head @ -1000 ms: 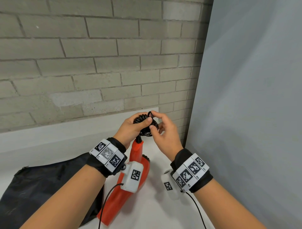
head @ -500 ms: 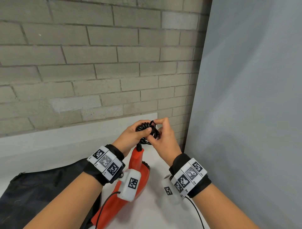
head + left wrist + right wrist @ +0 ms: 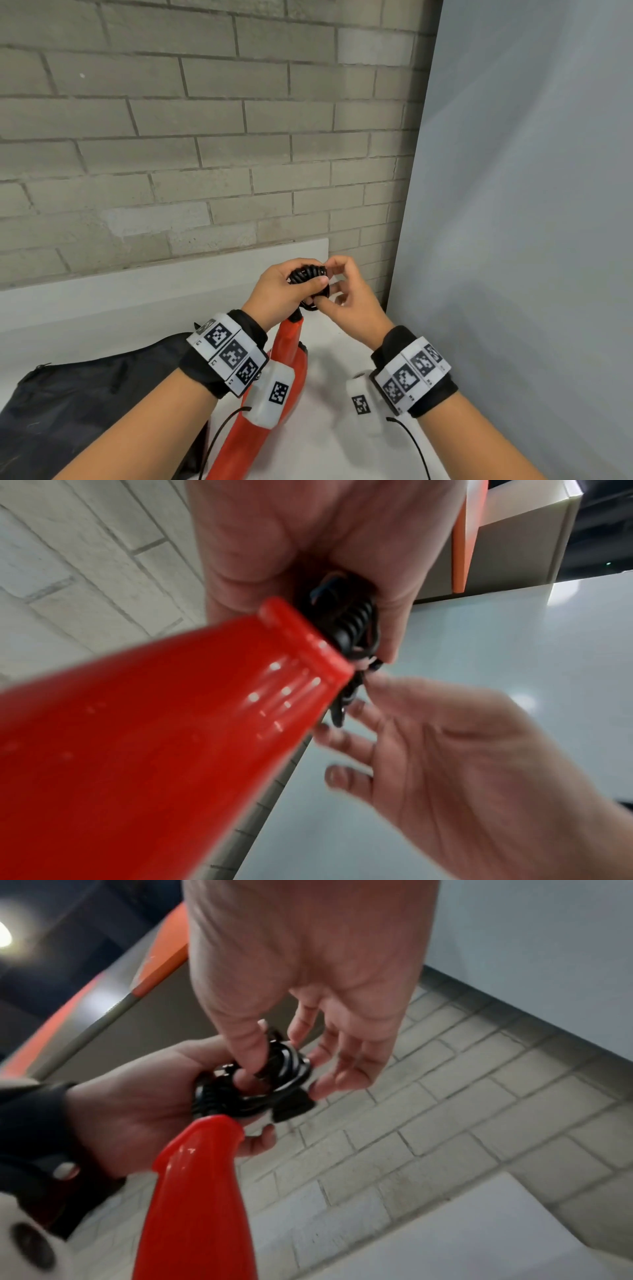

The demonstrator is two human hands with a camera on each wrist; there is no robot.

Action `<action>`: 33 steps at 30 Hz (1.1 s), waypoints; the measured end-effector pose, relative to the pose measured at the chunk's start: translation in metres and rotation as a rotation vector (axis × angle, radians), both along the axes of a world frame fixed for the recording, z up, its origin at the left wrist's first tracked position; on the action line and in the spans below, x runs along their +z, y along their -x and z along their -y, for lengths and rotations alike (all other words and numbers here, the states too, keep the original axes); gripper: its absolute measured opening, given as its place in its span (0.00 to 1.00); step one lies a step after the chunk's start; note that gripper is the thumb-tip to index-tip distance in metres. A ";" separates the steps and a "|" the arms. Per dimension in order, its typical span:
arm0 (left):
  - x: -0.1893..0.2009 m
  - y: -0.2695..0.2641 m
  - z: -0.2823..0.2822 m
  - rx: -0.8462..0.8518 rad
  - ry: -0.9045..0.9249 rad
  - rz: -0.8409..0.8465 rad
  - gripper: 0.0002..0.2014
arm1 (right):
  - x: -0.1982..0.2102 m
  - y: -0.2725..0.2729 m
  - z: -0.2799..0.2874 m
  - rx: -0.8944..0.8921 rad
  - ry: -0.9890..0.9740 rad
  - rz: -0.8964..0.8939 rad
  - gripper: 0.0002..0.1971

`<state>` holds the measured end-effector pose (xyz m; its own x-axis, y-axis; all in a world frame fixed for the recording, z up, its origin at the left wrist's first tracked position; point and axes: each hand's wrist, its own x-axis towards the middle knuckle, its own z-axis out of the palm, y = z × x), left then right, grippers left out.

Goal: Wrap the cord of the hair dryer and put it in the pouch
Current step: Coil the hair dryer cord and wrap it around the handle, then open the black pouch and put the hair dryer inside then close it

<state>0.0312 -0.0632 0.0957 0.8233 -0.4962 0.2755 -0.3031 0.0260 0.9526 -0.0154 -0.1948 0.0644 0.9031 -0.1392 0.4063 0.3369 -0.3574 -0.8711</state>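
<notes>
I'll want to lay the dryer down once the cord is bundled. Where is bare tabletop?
Bare white table lies between the red hair dryer and the grey panel, under the right hand. Left is crowded: the black pouch lies beside the dryer. The left hand grips the cord.

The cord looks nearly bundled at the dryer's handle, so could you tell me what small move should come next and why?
Probably tuck the loose end into the coil: the left hand grips the bundled cord, the right hand pinches it, and the pouch waits alongside.
</notes>
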 end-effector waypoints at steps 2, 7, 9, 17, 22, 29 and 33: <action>0.000 -0.002 -0.004 0.022 -0.034 0.024 0.09 | -0.014 0.002 0.010 0.027 0.019 -0.110 0.24; 0.001 0.000 -0.008 -0.022 -0.077 0.040 0.11 | -0.053 0.004 0.008 0.126 0.599 -0.433 0.34; 0.001 0.004 -0.009 -0.040 -0.086 0.044 0.11 | -0.061 0.006 -0.006 0.251 0.756 -0.442 0.43; 0.002 0.026 -0.003 -0.101 -0.106 0.018 0.12 | -0.081 -0.003 -0.035 0.250 0.707 -0.495 0.33; -0.005 0.040 0.004 -0.159 -0.131 -0.002 0.13 | -0.082 -0.004 -0.038 0.187 0.697 -0.503 0.18; -0.011 0.051 -0.001 -0.123 0.035 -0.119 0.10 | -0.091 0.002 -0.011 -0.037 0.760 -0.617 0.28; -0.013 0.043 -0.017 0.077 0.045 -0.216 0.06 | -0.088 0.014 0.009 -0.131 0.808 -0.690 0.32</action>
<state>-0.0116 -0.0466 0.0827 0.9006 -0.4206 0.1095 -0.0955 0.0542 0.9940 -0.0292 -0.2037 -0.0232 0.9704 -0.1704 -0.1711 -0.2213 -0.9110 -0.3479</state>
